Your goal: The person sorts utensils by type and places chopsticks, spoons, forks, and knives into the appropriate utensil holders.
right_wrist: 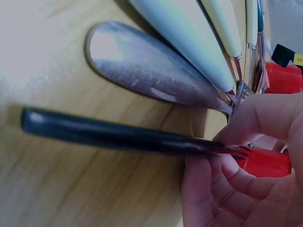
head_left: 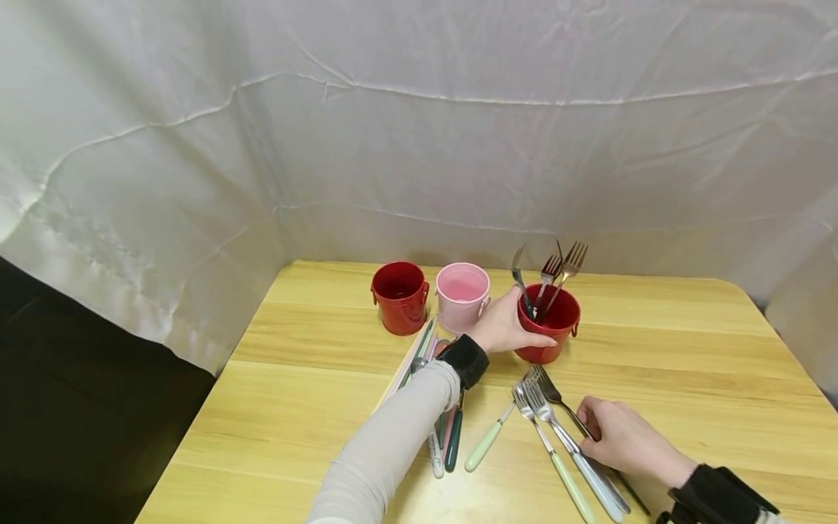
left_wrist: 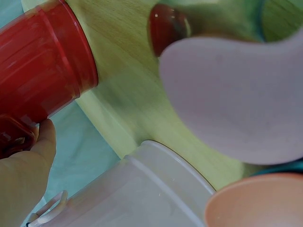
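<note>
My left hand point(head_left: 507, 325) grips the side of the right-hand red bucket point(head_left: 542, 355), thumb across its front. Several forks point(head_left: 571, 260) stand tines up in that bucket. In the left wrist view, a finger touches the red bucket point(left_wrist: 42, 66) beside its handle loop. My right hand point(head_left: 628, 437) pinches the handle of a dark fork point(head_left: 553, 393) lying at a slant, tines toward the bucket. The right wrist view shows its black handle point(right_wrist: 104, 137) between thumb and fingers. Silver-handled forks point(head_left: 576, 455) and a light-green-handled fork point(head_left: 566, 480) lie just left of it.
A pink bucket point(head_left: 462, 298) and another red bucket point(head_left: 401, 302) stand to the left along the back. Chopsticks point(head_left: 407, 364), a spoon point(head_left: 419, 363) and other utensils lie partly under my left arm. A green-handled utensil point(head_left: 484, 445) lies mid-table. Pale curtain point(head_left: 458, 160) hangs behind.
</note>
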A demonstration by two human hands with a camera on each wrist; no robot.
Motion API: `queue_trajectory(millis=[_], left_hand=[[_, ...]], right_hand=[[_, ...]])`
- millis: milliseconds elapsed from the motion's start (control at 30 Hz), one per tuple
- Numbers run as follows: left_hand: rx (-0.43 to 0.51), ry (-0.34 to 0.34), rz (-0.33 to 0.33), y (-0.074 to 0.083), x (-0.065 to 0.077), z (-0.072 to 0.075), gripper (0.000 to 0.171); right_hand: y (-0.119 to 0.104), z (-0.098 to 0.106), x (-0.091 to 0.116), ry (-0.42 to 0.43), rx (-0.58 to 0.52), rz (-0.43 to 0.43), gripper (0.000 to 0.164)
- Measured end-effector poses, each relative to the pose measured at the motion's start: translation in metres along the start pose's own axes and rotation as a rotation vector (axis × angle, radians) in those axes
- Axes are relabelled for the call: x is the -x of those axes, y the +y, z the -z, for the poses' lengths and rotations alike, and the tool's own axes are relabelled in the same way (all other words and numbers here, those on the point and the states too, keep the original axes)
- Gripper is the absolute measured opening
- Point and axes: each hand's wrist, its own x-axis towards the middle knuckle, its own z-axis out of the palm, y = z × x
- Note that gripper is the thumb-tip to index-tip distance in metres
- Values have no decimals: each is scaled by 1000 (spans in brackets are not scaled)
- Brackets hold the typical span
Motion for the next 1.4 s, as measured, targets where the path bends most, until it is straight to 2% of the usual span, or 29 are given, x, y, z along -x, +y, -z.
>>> queue_trajectory(millis=[300, 467, 833, 1033, 1400], left_hand=[[-13, 0, -7, -2, 0, -4, 85], [1, -3, -15, -2, 1, -4, 85], [13, -7, -13, -2, 0, -4, 85], [7, -4, -16, -2, 0, -3, 85], [6, -1, -2, 0, -1, 0, 85]], right_hand=[[10, 0, 6, -51, -141, 65, 27], [13, 0, 7, -73, -228, 66, 25], [17, 4, 9, -26, -299, 72, 26], [19, 6, 10, -14, -322, 41, 27], [25, 12, 12, 55, -399, 25, 28]])
